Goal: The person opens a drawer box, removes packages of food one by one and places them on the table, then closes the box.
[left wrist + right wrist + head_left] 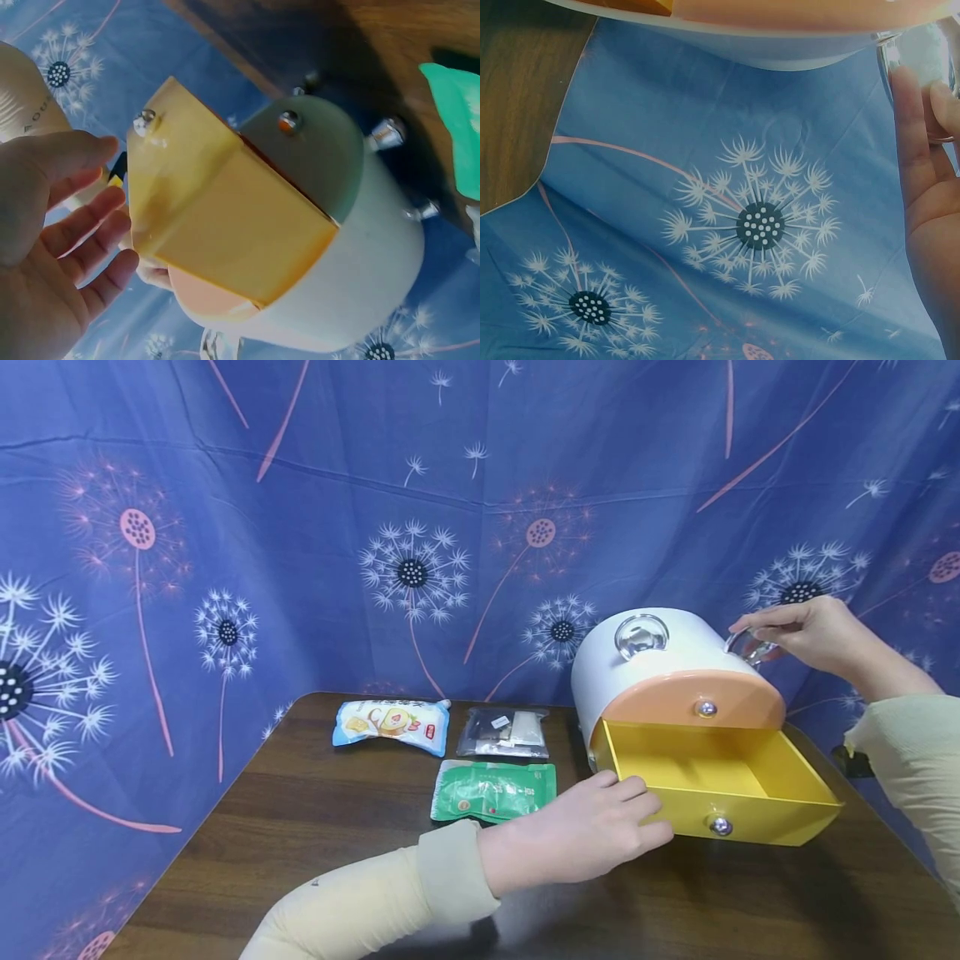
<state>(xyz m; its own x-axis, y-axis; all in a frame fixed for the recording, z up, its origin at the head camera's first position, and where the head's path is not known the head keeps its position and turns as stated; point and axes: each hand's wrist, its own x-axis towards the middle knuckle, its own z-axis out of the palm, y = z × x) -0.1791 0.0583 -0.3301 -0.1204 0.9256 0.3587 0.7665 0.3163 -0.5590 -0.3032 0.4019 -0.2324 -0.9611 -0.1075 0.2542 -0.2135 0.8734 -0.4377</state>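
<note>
Here on the right side of the desk [322, 835] sits the white drawer unit [693, 643], its yellow drawer [750, 814] standing well out and nothing lying on the part of its floor that shows. The drawer looks light and stiff, thin-walled and smooth enough to slip under a dry fingertip; the round knob [721, 826] at the middle of its front seems the surest hold, or a flat push there. The rounded body looks slick, rigid and not very heavy, so I'd guess it could skid without a steadying grip, and the chrome ring [922, 49] on its far shoulder offers one, though polished metal may slide. And that's just where the right hand [821, 631] is, thumb and fingers pinching the ring, forearm reaching in from the right, wrist bent over. Across to the left hand [585, 831]: palm side toward the drawer, fingers loosely curved and spread, gripping nothing, right by the front's left corner; whether a fingertip touches, I can't tell. The sleeved left forearm slants up from below, near the green packet [491, 789].
</note>
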